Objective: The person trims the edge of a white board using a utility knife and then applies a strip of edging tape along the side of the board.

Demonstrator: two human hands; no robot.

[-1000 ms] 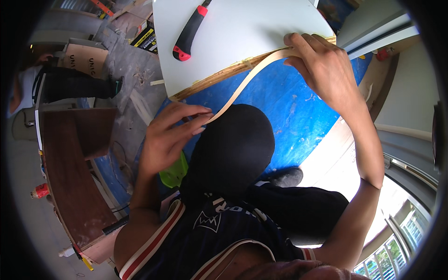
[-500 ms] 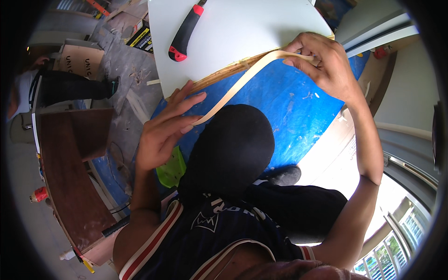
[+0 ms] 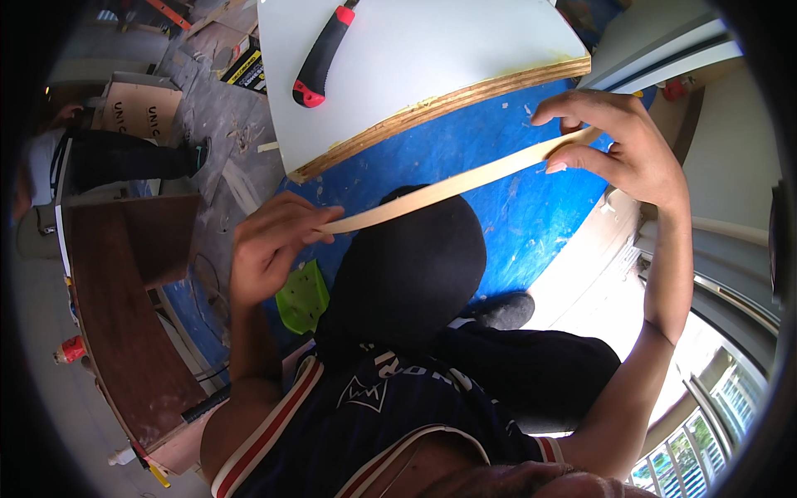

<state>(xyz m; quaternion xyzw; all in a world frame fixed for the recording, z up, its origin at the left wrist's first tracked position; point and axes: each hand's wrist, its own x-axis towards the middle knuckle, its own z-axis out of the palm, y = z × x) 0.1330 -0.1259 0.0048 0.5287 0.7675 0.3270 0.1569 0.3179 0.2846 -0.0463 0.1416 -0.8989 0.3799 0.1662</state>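
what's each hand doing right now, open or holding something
Left hand: closed, holding one end of the pale strip.
Right hand: holding the strip near its other end, fingers curled.

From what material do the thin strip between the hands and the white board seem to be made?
Thin strip: perhaps wood veneer or plastic edging; pale tan, smooth-looking, gently curved. White board: likely plywood, as its edge shows brown layers; its smooth white face may be laminate or paint.

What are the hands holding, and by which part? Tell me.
A thin pale strip, held near both ends: the left hand pinches its left end, and the right hand holds it near its right end.
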